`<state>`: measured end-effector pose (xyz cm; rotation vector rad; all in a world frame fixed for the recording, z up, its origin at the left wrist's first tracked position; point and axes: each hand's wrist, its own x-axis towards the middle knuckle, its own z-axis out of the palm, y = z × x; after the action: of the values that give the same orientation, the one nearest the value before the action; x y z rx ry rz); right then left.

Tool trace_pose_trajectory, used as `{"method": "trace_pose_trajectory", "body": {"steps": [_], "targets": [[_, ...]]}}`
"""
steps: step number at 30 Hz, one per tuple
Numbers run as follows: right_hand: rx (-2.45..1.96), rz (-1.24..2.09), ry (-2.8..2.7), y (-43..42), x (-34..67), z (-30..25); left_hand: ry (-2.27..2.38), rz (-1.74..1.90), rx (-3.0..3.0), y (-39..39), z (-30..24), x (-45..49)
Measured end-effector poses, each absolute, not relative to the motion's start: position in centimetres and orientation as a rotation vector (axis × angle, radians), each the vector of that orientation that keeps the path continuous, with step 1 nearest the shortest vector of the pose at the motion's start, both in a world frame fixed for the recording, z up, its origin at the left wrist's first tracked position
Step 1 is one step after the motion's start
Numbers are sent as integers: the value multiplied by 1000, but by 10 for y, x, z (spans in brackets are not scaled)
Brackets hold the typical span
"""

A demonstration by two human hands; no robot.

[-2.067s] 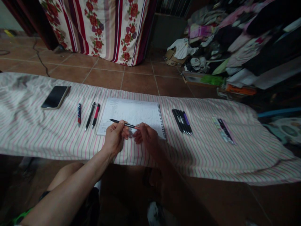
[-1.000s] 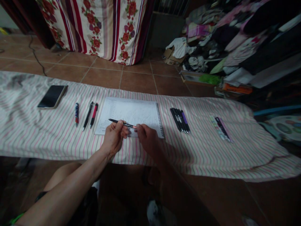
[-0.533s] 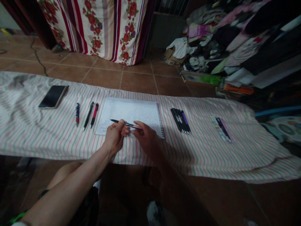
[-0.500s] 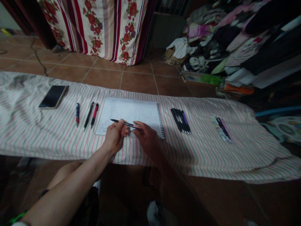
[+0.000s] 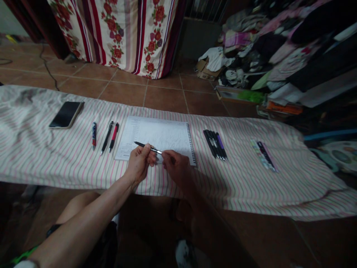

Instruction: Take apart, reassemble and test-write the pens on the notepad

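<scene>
**Our left hand grips a black pen above a spiral notebook**

We hold the black pen between the thumb and curled fingers of our left hand. It lies slantwise over the lower part of the notebook, with its metal end pointing toward our right hand. The fingertips of that hand curve in just beside the metal end, but we cannot tell whether they touch it or grasp anything.

The notebook lies on a striped cloth, its wire binding on the right side. To its left, a red-and-blue pen, a slim black pen and a red-and-black pen lie side by side, and further left rests a smartphone. To its right is a tight row of dark pens, one of them purple, and further along lies a pen in a packet.

Beyond the cloth stretches a brown tile floor. A red floral fabric hangs at the far side, and a heap of clothes rises on the right.
</scene>
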<state>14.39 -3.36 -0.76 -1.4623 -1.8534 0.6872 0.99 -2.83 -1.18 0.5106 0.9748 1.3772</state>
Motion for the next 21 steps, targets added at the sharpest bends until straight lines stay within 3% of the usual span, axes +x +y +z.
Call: {"method": "trace_pose_trajectory", "body": {"steps": [21], "targets": [[-1462,914,-1679,-33,145,-5,943,1402,510,-28,-16,13]]}}
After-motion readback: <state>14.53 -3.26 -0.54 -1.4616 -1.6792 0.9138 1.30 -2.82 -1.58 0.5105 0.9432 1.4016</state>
